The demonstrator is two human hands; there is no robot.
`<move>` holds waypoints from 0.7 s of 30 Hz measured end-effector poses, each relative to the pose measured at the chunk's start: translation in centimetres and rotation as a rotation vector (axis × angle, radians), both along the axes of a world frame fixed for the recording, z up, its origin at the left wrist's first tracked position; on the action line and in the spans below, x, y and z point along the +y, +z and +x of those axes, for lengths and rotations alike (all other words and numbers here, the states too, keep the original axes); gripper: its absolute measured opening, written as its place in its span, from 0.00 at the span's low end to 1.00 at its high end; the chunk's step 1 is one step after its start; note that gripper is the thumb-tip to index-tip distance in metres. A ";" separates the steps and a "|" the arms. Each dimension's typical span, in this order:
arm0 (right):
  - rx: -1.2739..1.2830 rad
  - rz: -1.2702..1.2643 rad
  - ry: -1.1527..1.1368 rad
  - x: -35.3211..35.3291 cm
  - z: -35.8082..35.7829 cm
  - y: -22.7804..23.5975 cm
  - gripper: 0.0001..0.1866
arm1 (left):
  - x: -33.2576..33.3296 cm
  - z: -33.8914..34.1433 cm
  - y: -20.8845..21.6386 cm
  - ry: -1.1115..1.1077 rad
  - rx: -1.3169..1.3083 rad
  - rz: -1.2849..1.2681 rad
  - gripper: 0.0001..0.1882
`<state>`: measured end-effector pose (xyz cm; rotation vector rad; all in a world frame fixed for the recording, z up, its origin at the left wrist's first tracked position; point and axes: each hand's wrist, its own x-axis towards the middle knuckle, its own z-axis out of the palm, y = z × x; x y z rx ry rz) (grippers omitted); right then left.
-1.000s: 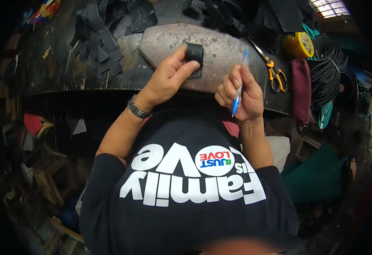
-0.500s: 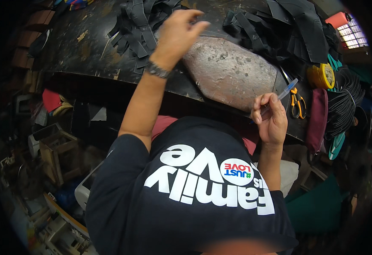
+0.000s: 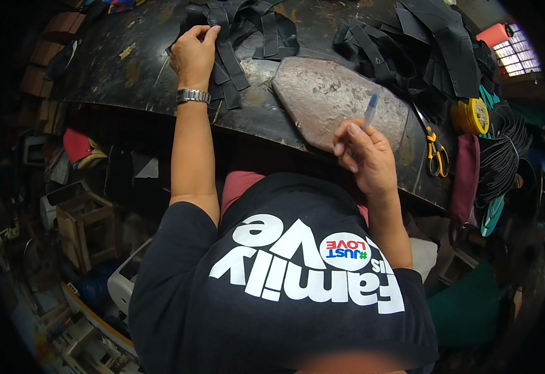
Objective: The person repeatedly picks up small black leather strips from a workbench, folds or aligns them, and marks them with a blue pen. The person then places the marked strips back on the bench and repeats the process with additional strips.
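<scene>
My left hand [image 3: 196,57], wearing a metal wristwatch, is at the left side of a loose pile of black strips [image 3: 271,31]. Its thumb and fingers pinch the edge of one black strip [image 3: 227,53]; part of the grip is hidden behind the hand. In my right hand [image 3: 367,151] a clear pen with a blue end [image 3: 371,107] is held upright, its lower part covered by the fingers. That hand hovers over the near edge of a worn, reddish-grey slab [image 3: 322,93] lying on the dark table [image 3: 104,68].
More black pieces [image 3: 434,47] are heaped at the back right. Orange-handled scissors [image 3: 436,156] lie by the slab, with a yellow tub [image 3: 470,116], a maroon pouch [image 3: 465,177] and a bundle of black cords [image 3: 503,156] beyond. Wooden stools [image 3: 88,227] stand at lower left.
My left hand has moved left and come down to the strips, its fingers closing. My right hand has shifted left with the pen, which now points more upright. Some strips have spread rightward.
</scene>
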<state>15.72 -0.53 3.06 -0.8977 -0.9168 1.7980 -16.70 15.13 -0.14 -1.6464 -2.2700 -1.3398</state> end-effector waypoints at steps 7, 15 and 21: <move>0.006 -0.038 -0.058 0.3 0.3 0.0 0.14 | -2.6 2.5 2.8 -0.187 -0.177 0.176 0.09; 0.218 -0.146 -0.213 0.9 0.2 -1.4 0.06 | -11.7 13.6 2.3 -1.048 -0.290 0.008 0.08; 0.305 -0.127 -0.302 0.6 1.4 -2.1 0.07 | -15.3 15.6 1.5 -1.004 -0.729 -0.317 0.11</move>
